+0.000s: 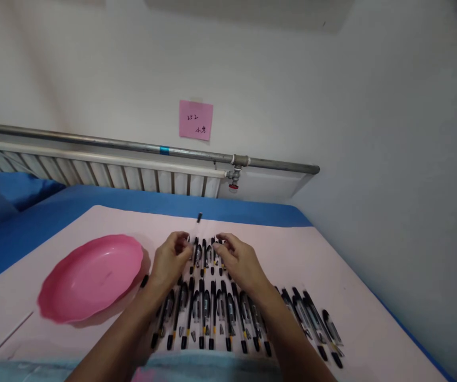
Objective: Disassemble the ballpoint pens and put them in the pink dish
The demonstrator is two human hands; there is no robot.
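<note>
My left hand (173, 255) hovers at the left side of the back row of pen parts, fingers curled toward the thumb. Opposite it, my right hand (238, 258) is bent in the same way at the right side of that row. Both sets of fingertips are small and blurred, so what they pinch cannot be made out. Between the hands lie black-ended refills (203, 257) and black pen caps. A blurred clear pen barrel with a black end (199, 218) points away beyond the left fingertips. Nearer me is a front row of refills (213, 313), caps and small metal tips (193, 336).
A pink scalloped basin (127, 241) stands left on the pale pink table cover (292, 249). More pen parts (312, 313) lie to the right. Behind the blue table edge (248, 208) are a radiator (173, 183), a metal pipe (113, 143) and a wall with a pink note (195, 120).
</note>
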